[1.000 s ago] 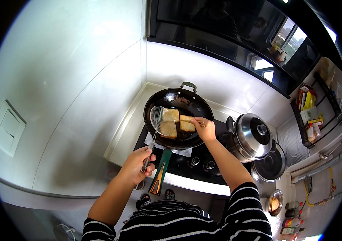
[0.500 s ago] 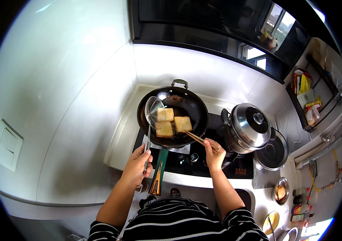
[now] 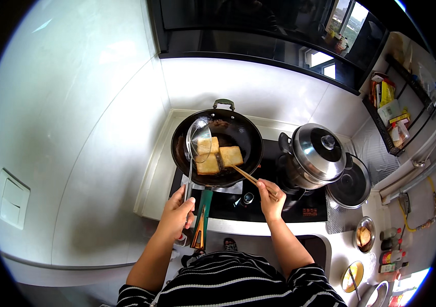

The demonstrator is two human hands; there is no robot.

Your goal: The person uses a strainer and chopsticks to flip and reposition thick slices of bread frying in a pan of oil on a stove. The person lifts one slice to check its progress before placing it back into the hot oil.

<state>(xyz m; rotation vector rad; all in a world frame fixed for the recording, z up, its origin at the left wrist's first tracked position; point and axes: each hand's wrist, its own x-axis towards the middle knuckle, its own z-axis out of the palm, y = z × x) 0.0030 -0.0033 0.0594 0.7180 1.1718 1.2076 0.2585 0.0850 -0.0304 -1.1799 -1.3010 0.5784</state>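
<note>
My left hand (image 3: 178, 212) is closed round the handle of a wire-mesh skimmer (image 3: 199, 137), its bowl held over the left side of a black wok (image 3: 246, 125). Three golden square slices (image 3: 231, 155) lie in the wok, and the mesh partly covers two of them. In my right hand (image 3: 271, 199) I grip wooden chopsticks (image 3: 246, 176); their tips touch the near edge of the right-hand slice. The wok's green handle (image 3: 205, 207) points toward me, beside my left hand.
A lidded steel pot (image 3: 317, 156) stands right of the wok on the black cooktop (image 3: 259, 210). Behind it rests a dark round pan (image 3: 351, 183). Farther right are a steel bowl with food (image 3: 365, 233), a yellow bowl (image 3: 352, 273) and several bottles (image 3: 392, 256). A wall rack (image 3: 386, 123) hangs above.
The skimmer's mesh has turned to face more toward me and sits slightly farther over the slices. The chopsticks stay at the right-hand slice. The whole view has shifted a little.
</note>
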